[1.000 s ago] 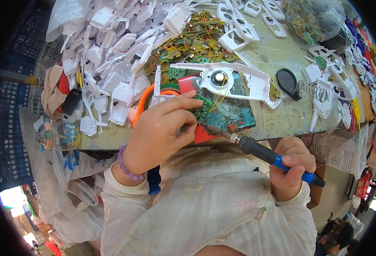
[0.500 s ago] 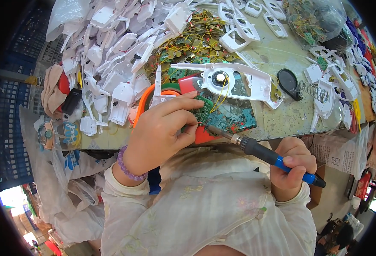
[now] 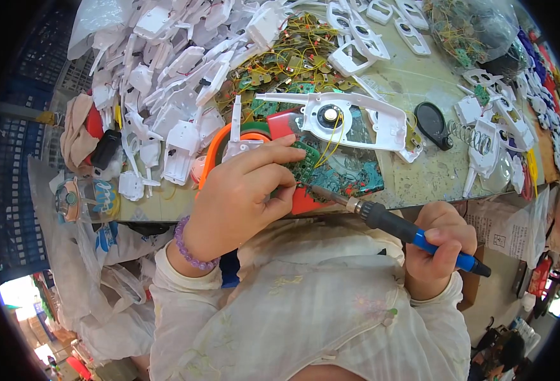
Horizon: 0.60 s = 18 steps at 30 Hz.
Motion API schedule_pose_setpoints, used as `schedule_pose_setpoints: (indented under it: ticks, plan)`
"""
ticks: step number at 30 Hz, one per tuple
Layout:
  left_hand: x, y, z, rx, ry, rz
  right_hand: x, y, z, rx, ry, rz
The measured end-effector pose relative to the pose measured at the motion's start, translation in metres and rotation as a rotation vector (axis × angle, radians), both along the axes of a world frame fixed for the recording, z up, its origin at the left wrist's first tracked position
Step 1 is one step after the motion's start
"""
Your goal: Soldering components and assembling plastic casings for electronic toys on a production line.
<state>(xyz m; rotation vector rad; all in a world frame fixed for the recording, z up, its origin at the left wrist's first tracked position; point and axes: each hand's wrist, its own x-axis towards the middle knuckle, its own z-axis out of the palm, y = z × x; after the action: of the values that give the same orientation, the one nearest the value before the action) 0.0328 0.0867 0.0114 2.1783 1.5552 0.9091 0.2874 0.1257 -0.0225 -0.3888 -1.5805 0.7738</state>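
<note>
On our left we see a blue basket (image 3: 21, 181) full of holes, a pinkish cloth (image 3: 75, 141) near it, and whitish plastic bags (image 3: 116, 327) lower down.

At the centre of the frame I had one green circuit board (image 3: 306, 166) in my left fingers (image 3: 272, 174), and to its lower right one soldering iron (image 3: 397, 225) in my right fingers (image 3: 445, 257). Just above sat one white housing (image 3: 354, 119); farther right, one black oval piece (image 3: 430, 122) and one coil spring (image 3: 469, 137). I wore one bead bracelet (image 3: 187, 249). White casings (image 3: 181, 63) at upper left and wired boards (image 3: 296, 62) at upper centre were too many to count.
</note>
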Motion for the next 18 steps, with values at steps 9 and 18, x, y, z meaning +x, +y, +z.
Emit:
schedule_pose_setpoints:
  ticks: [9,18]
  plan:
    - [0.0,-0.001,0.001,-0.017,-0.001,0.002,-0.004,0.002,0.02,-0.205,-0.02,-0.02]
    - [0.0,0.0,0.002,-0.009,0.006,-0.011,0.002,-0.004,0.001,-0.135,-0.003,-0.145]
